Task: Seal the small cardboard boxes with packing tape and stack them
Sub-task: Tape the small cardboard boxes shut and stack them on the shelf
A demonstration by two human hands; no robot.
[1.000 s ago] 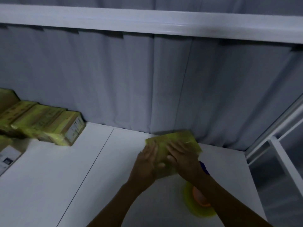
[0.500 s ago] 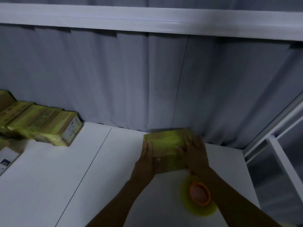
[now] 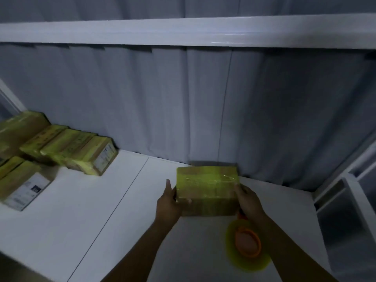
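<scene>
1. The left hand lays its fingers straight along the left end of the box, with the thumb hooked over the near face. The right hand wraps its fingers round the right end. Both hands have hold of the box, which is clamped between them.
2. The box looks fully taped, so the step in hand is probably carrying it to the stack. The film looks slick, so squeeze inward on both ends rather than trusting the fingertips alone.
3. Lift it straight up before swinging it sideways, and keep it level.
4. The tape roll lies on the tabletop just nearer than the right fingers, under that wrist. Raise the forearm first so the roll is not dragged along.
5. The other taped boxes sit well to the left of the left fingers. Lower the box flat onto them with the edges lined up, then slide the fingers out sideways.
6. The box is small brown cardboard under glossy yellow-green tape, creased and shiny across the top. One long side faces the person.
7. Its far edge is close to the grey curtain. Whether its base touches the tabletop cannot be told.
</scene>
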